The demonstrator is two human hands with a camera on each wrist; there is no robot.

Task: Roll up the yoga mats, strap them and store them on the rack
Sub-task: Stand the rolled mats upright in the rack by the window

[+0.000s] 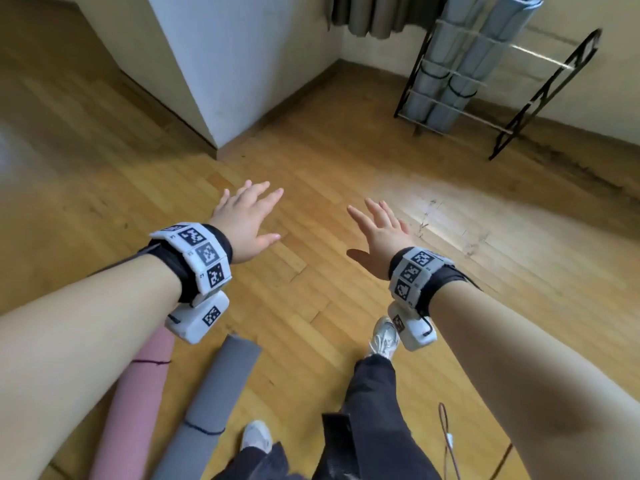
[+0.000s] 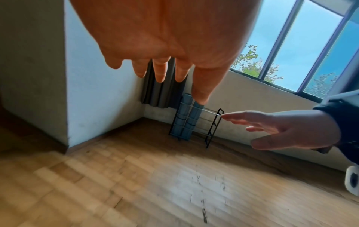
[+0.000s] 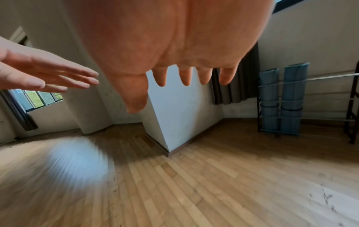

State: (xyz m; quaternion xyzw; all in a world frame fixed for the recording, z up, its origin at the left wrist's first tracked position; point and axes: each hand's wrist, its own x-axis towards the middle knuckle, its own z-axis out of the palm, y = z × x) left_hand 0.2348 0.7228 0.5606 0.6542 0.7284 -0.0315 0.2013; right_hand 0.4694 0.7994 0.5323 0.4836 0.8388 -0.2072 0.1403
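Both hands hover empty over the wooden floor with fingers straight and spread: my left hand (image 1: 247,220) at centre left, my right hand (image 1: 379,233) at centre right. Behind and below my left arm lie two rolled, strapped mats: a pink mat (image 1: 138,400) and a grey mat (image 1: 214,400), each with a thin dark strap round it. The black metal rack (image 1: 540,95) stands against the far right wall. Two rolled blue mats (image 1: 464,64) stand upright in its left part. The rack (image 2: 211,127) and blue mats (image 3: 281,98) also show in the wrist views.
A white pillar (image 1: 242,64) juts out ahead on the left, with a dark curtain (image 1: 374,15) in the corner behind it. My feet in white shoes (image 1: 384,337) stand on the floor. A thin cable (image 1: 450,441) hangs at lower right.
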